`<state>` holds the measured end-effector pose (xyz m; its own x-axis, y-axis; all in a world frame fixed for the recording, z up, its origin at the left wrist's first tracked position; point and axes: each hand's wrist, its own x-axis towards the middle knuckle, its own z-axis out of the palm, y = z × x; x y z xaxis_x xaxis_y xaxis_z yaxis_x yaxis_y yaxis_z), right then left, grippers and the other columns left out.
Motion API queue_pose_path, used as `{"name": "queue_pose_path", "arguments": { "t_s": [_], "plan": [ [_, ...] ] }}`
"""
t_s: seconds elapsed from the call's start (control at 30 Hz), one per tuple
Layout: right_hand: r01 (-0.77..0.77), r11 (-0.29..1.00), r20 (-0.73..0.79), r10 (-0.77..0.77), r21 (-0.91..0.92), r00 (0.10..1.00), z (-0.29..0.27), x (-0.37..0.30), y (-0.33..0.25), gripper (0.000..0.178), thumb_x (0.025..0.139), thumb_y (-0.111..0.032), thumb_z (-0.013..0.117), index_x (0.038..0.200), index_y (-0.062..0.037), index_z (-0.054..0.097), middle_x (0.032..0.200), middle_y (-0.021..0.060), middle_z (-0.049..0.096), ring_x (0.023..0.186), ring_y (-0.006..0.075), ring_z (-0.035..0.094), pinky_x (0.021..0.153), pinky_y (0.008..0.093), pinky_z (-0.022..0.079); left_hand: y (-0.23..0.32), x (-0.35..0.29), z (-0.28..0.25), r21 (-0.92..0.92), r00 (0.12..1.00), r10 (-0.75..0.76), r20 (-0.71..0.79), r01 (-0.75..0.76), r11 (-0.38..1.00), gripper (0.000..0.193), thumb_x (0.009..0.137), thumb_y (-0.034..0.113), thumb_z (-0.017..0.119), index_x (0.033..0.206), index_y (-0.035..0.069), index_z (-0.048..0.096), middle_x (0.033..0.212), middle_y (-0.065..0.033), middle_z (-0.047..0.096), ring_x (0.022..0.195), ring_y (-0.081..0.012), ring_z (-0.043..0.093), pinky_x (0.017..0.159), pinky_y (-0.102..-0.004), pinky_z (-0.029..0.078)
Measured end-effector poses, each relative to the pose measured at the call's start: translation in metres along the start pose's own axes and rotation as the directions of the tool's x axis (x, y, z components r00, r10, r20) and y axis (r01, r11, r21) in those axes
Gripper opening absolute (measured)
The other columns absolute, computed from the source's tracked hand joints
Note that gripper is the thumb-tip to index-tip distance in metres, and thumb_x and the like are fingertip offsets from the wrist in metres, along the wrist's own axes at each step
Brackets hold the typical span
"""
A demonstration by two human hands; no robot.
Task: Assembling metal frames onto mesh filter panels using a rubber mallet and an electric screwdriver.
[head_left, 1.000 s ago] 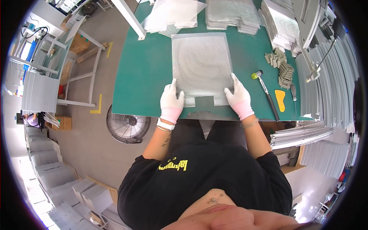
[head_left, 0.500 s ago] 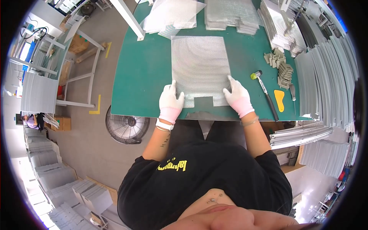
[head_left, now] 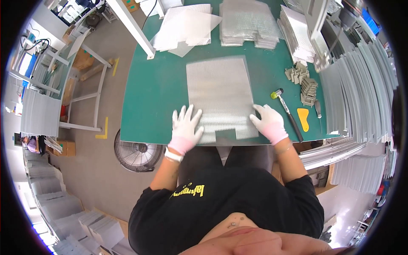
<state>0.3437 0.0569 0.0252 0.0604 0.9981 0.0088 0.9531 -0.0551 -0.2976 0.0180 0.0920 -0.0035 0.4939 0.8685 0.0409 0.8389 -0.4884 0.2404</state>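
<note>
A silvery mesh sheet [head_left: 220, 93] with a rectangular notch in its near edge lies flat on the green tabletop [head_left: 153, 106]. At the sheet's near left corner is my left hand [head_left: 185, 131], in a white glove with a pink cuff. Its fingers are spread, with the fingertips and thumb along the sheet's left edge. My right hand [head_left: 269, 123], gloved alike, is at the right edge. Its thumb and fingers are apart, the tips at the border; whether they press on the sheet is hard to see. Neither hand grips anything.
Stacks of mesh sheets [head_left: 248, 23] lie along the back. To the right are a hammer [head_left: 287, 111], a yellow scraper [head_left: 303, 119], a screwdriver [head_left: 318, 108] and grey brackets [head_left: 309, 91]. Long pale panels [head_left: 357, 85] line the right side. A fan [head_left: 140, 151] stands at lower left.
The whole view has shifted, so the table sits lower in the picture. My left hand's fingers have spread and moved slightly outward. The sheet stays between my hands.
</note>
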Motion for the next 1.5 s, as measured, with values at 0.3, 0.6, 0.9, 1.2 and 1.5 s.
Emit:
{"name": "queue_pose_path", "arguments": {
  "t_s": [0.3,0.6,0.9,1.2,1.5],
  "plan": [
    [-0.155,0.983,-0.476,0.089,-0.102,0.875,-0.084,0.257,0.114,0.048,0.092,-0.036,0.06,0.125,-0.0007,0.063,0.126,0.0233,0.063,0.119,0.0387,0.06,0.102,0.0469,0.048,0.011,0.014,0.007,0.119,0.999,0.001,-0.05,0.005,0.993,0.062,0.091,0.038,0.055,0.147,0.012,0.047,0.154,-0.0223,0.037,0.142,-0.0412,0.034,0.119,-0.059,0.017],
    [-0.317,0.894,-0.246,0.246,-0.316,0.938,-0.115,0.302,0.061,0.036,0.094,-0.022,0.053,0.125,-0.0049,0.063,0.132,0.025,0.059,0.11,0.0383,0.066,0.093,0.0462,0.053,0.003,0.027,-0.013,0.008,0.998,-0.056,0.003,0.056,0.998,0.055,0.086,0.041,0.065,0.137,0.02,0.059,0.148,-0.0181,0.045,0.141,-0.0416,0.035,0.119,-0.0582,0.017],
    [0.452,0.674,-0.72,0.173,0.584,0.672,-0.17,0.245,0.072,0.038,0.091,-0.018,0.073,0.122,0.0011,0.063,0.117,0.0117,0.067,0.101,0.0219,0.066,0.092,0.0334,0.052,-0.002,0.056,-0.005,-0.079,0.98,0.017,-0.197,-0.033,0.996,0.018,0.085,0.025,0.066,0.097,0.013,0.074,0.121,-0.013,0.06,0.13,-0.0392,0.045,0.117,-0.0595,0.021],
    [0.343,0.247,-0.408,0.3,0.906,0.862,-0.073,0.062,0.003,0.035,0.093,0.004,0.062,0.127,0.0044,0.058,0.128,0.0118,0.062,0.107,0.0191,0.062,0.094,0.0314,0.051,0.017,0.019,-0.031,-0.902,0.84,-0.378,-0.388,-0.261,0.345,0.051,0.103,0.029,0.046,0.139,-0.007,0.05,0.141,-0.0184,0.054,0.13,-0.0336,0.052,0.114,-0.0458,0.037],
    [0.192,0.849,-0.415,0.035,0.492,0.909,-0.017,-0.027,-0.017,0.033,0.083,-0.008,0.07,0.115,-0.0007,0.068,0.112,0.0165,0.066,0.106,0.0306,0.064,0.093,0.0355,0.05,0.055,0.008,-0.038,-0.582,0.86,-0.467,-0.207,0.275,0.765,0.084,0.079,0.023,0.079,0.147,-0.005,0.037,0.084,-0.0108,0.065,0.069,-0.022,0.064,0.069,-0.0337,0.054]
  ]
}}
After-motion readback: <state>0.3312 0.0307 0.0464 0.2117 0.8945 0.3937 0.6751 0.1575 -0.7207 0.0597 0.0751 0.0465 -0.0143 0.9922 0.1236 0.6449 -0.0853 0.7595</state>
